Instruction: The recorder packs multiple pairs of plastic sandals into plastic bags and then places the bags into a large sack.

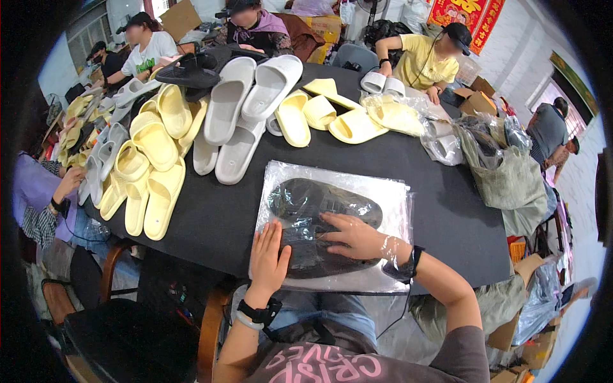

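A pair of black slippers (313,198) lies in a clear plastic bag on a stack of flat clear bags (271,175) at the table's near edge. My left hand (269,258) rests flat at the bag's left side, fingers stretched out beside the slippers. My right hand (351,239) lies over the slippers with its fingers spread. Shiny clear film crosses my right wrist; whether that hand is inside the bag I cannot tell. Neither hand grips anything.
Yellow slippers (165,198) and grey slippers (230,102) are heaped on the black table's left and far side. Bagged slippers (440,143) and a grey-green sack (511,179) stand at the right. A person in yellow (428,60) works opposite; others sit at the left.
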A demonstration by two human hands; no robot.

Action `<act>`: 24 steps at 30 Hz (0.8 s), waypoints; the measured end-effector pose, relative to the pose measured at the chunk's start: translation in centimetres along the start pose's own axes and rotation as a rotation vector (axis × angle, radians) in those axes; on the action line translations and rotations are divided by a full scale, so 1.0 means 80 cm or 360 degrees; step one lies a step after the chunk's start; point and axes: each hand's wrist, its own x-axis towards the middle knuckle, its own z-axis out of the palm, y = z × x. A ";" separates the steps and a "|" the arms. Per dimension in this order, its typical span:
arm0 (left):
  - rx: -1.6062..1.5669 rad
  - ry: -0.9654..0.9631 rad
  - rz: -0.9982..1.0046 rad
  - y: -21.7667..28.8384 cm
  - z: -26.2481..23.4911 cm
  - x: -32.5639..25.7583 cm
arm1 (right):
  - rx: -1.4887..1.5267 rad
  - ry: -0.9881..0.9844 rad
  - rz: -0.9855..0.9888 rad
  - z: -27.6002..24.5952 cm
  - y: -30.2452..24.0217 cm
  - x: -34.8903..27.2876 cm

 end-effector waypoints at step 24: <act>0.0678 -0.0197 0.0088 0.025 0.008 0.001 | 0.0066 0.0923 0.1674 -0.062 -0.028 -0.333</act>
